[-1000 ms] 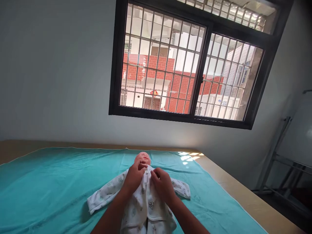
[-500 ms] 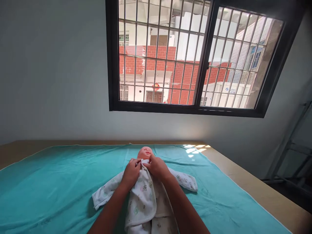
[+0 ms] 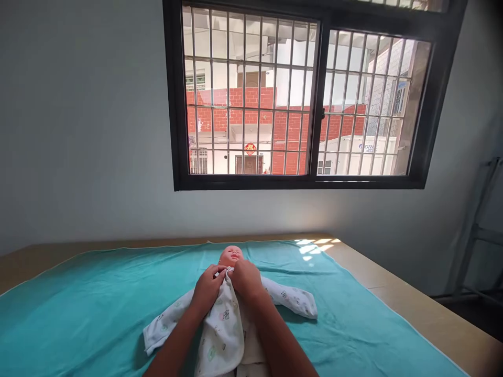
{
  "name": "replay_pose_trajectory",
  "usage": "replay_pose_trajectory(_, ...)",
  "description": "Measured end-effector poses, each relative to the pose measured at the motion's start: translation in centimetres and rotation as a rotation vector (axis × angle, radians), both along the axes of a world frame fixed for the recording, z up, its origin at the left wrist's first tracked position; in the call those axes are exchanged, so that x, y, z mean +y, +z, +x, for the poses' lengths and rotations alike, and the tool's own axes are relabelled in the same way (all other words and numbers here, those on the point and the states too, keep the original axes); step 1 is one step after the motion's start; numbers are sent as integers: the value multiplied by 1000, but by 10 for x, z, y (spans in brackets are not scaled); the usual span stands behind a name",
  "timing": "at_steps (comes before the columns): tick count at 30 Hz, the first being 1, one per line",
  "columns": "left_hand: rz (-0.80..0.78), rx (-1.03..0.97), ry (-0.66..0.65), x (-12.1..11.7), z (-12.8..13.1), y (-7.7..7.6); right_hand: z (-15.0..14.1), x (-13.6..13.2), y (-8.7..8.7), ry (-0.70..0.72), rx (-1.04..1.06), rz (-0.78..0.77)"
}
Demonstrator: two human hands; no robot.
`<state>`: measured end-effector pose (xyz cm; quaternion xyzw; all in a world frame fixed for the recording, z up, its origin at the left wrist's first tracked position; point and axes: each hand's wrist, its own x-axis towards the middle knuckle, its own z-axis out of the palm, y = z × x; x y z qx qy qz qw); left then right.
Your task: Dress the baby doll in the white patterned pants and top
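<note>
white printed baby garment [image 3: 225, 325] on a pink-faced doll [image 3: 231, 255], sleeves spread, front flap lifted

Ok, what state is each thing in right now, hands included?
Doll: lying face up
White top: bunched at the neckline, front flap loose below
Sleeves: spread outward, creased
Left hand: fingers pinching the neckline
Right hand: at the neckline, fingertips mostly hidden
Green cloth: spread out, lightly wrinkled
Window: barred, open or shut unclear
</note>
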<state>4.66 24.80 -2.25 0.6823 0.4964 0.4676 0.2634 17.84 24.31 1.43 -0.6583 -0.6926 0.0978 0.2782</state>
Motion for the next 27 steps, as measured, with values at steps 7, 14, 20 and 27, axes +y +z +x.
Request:
replay_pose_trajectory(7,-57,54,12,6,7,9,17,23,-13,3,461,-27)
replay_pose_trajectory(14,-146,73,-30,18,21,25,17,34,-27,73,979,-128)
replay_pose_trajectory(20,-113,-130,60,16,25,27,19,33,-29,147,1160,-162)
replay_pose_trajectory(27,-178,-405,64,15,30,21,26,31,-33,197,1249,-191)
